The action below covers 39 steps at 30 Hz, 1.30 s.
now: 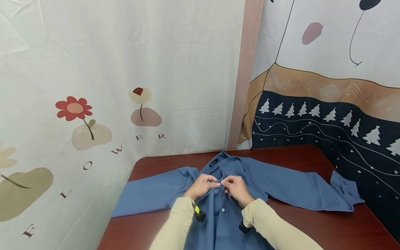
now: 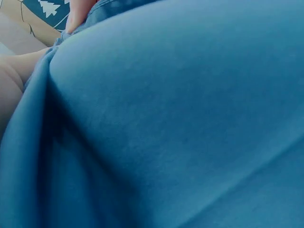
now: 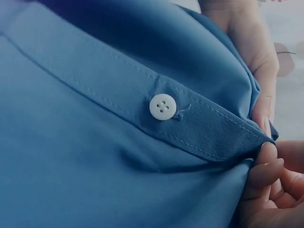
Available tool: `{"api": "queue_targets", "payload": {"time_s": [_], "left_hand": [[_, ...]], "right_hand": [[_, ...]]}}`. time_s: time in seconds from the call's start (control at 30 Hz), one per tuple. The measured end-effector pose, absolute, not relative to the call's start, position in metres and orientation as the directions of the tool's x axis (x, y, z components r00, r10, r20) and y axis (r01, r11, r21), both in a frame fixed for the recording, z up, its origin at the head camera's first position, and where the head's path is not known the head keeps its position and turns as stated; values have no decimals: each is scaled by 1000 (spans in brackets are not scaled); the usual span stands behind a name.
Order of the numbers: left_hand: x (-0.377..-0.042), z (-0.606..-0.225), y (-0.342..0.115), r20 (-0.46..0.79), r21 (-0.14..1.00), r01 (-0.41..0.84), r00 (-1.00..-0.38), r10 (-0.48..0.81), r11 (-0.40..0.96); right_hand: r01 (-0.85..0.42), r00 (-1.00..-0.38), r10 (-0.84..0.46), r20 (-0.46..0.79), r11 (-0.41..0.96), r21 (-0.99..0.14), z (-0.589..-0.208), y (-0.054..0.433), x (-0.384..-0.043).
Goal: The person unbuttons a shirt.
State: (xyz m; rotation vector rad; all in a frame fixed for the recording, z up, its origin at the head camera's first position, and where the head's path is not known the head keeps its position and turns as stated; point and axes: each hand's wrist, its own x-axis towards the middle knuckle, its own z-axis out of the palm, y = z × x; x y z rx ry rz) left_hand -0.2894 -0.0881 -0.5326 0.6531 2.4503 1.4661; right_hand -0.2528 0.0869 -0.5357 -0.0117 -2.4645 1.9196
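A blue long-sleeved shirt (image 1: 225, 198) lies spread on the table, collar at the far side. Just below the collar, my left hand (image 1: 201, 185) pinches the front edge of the cloth between thumb and fingers. My right hand (image 1: 237, 189) meets it there, pinching the placket from the other side, fingertips nearly touching. In the right wrist view a white button (image 3: 162, 107) sits on the stitched placket (image 3: 204, 126), below the pinched spot. Whatever lies between the fingertips is hidden. Raised blue cloth (image 2: 166, 104) fills most of the left wrist view.
The dark red table (image 1: 150, 227) carries the shirt, its sleeves stretched to both sides. The right cuff (image 1: 345, 187) is folded up near the table's right edge. Printed curtains (image 1: 187, 76) hang behind and beside the table.
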Motion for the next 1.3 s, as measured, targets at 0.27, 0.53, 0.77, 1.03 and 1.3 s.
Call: {"api": "queue_targets", "payload": {"time_s": [0.27, 0.53, 0.77, 1.03, 1.3], "left_hand": [[-293, -536, -91, 70, 906, 252, -881, 467, 341], [-294, -539, -90, 88, 928, 235, -892, 443, 289], [-280, -513, -90, 72, 937, 215, -890, 449, 276], [-283, -516, -91, 61, 932, 210, -893, 445, 294], [-294, -530, -91, 43, 929, 200, -892, 449, 310]], "right_hand": [[57, -998, 10, -57, 74, -996, -534, 87, -255], [79, -997, -22, -78, -17, -997, -534, 89, -257], [62, -996, -60, -60, -29, -998, -532, 88, -255], [74, -996, -44, -72, -55, -996, -533, 86, -255], [67, -998, -16, -66, -17, -998, -533, 86, -255]]}}
